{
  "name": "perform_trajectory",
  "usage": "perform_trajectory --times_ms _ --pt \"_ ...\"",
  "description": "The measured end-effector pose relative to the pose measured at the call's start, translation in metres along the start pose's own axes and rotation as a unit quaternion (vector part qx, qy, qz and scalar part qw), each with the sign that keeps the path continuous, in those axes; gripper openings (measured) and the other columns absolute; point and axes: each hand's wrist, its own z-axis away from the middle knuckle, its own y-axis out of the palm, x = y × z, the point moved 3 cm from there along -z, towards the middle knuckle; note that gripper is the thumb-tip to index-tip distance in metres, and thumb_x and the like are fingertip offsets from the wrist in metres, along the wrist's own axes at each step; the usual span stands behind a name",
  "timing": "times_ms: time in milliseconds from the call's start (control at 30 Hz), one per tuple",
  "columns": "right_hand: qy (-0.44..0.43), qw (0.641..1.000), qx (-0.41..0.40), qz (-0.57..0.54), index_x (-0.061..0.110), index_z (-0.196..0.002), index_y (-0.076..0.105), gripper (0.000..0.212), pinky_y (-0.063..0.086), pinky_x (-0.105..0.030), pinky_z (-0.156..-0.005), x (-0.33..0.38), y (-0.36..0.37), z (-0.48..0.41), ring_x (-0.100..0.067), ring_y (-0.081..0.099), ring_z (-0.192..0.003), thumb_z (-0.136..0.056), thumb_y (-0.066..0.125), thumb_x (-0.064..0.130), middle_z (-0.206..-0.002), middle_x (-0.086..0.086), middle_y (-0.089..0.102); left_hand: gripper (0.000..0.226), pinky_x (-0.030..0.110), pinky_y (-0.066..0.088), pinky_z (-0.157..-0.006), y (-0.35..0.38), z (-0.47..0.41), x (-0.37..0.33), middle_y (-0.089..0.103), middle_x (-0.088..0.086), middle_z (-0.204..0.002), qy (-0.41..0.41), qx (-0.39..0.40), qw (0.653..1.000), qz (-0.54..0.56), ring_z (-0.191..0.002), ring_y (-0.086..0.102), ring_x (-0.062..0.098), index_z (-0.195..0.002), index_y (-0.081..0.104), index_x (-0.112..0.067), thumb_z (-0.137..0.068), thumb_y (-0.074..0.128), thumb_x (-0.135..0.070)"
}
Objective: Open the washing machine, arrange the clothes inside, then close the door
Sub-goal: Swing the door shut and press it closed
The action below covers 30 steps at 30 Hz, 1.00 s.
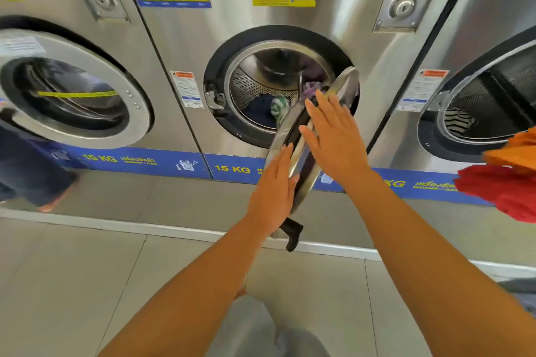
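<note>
The middle washing machine (290, 72), a steel front-loader in a row of three, stands with its round door (313, 136) part-way open, hinged at the right and seen nearly edge-on. Both hands rest flat on the door. The left hand (275, 191) lies against the lower part of the chrome rim, fingers straight and together. The right hand (333, 130) lies higher, palm against the door's face, fingers spread toward the top edge. Neither grip is closed on anything; both are open palms. This placement suits pushing, not pulling: two flat palms spread the load across the rim, so the step in hand is judged to be closing the door.

Inside the drum (261, 78) the clothes (269, 109) sit low and toward the front: a dark blue item, a green-and-white piece, and a purple item (311, 88) just behind the door's upper edge. Whether the purple item overhangs the opening cannot be told.

A dark handle (291, 233) projects below the door's lower edge. The latch (214, 97) sits on the left side of the opening, across the gap from the door's free edge. That swing path appears unobstructed, apart from the green-and-white piece near the lip. The risk is fabric caught in the black gasket (217, 66).

The tiled floor (87, 269) in front is open. Orange and red fabric (504, 182) hangs at the right, well apart from the door. The left machine's door (72, 90) is shut.
</note>
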Motion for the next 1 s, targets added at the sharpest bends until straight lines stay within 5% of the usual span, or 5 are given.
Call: perform_trajectory --times_ms 233,400,633,1000 --pt "-0.045 0.998 0.003 0.042 0.022 -0.152 0.025 0.059 0.013 -0.046 -0.119 0.019 0.016 -0.038 -0.029 0.011 -0.149 -0.100 0.017 0.050 -0.160 -0.008 0.022 0.087 0.038 0.056 -0.085 -0.037 -0.025 0.035 0.010 0.006 -0.162 0.056 -0.048 0.988 -0.136 -0.110 0.056 0.025 -0.147 -0.011 -0.031 -0.094 0.055 -0.012" --pt "-0.066 0.996 -0.018 0.051 0.020 -0.151 0.029 0.055 0.013 -0.047 -0.119 0.036 0.034 -0.071 -0.030 0.013 -0.149 -0.102 0.029 0.046 -0.159 -0.008 0.026 0.108 0.049 0.032 -0.115 -0.054 -0.055 0.064 0.006 0.011 -0.162 0.009 -0.078 0.971 -0.225 -0.147 0.019 0.032 -0.152 -0.003 -0.020 -0.078 0.075 -0.007" --pt "-0.110 0.990 -0.033 0.081 0.018 -0.150 0.030 0.054 0.019 -0.047 -0.119 0.048 0.061 -0.131 -0.028 0.020 -0.147 -0.103 0.030 0.043 -0.156 -0.007 0.031 0.102 0.040 0.006 -0.120 -0.079 -0.109 0.112 0.003 0.004 -0.163 -0.052 -0.070 0.964 -0.252 -0.150 0.004 0.024 -0.151 -0.011 -0.021 -0.085 0.067 -0.011" --pt "-0.065 0.989 -0.040 0.124 0.015 -0.155 0.012 0.065 0.013 -0.047 -0.121 0.058 0.099 -0.213 -0.025 0.005 -0.150 -0.101 0.032 0.046 -0.163 -0.006 0.008 0.069 0.039 0.009 -0.123 -0.102 -0.206 0.153 -0.007 0.007 -0.162 -0.061 -0.111 0.974 -0.186 -0.150 -0.004 0.022 -0.152 -0.010 -0.015 -0.101 0.035 -0.028"
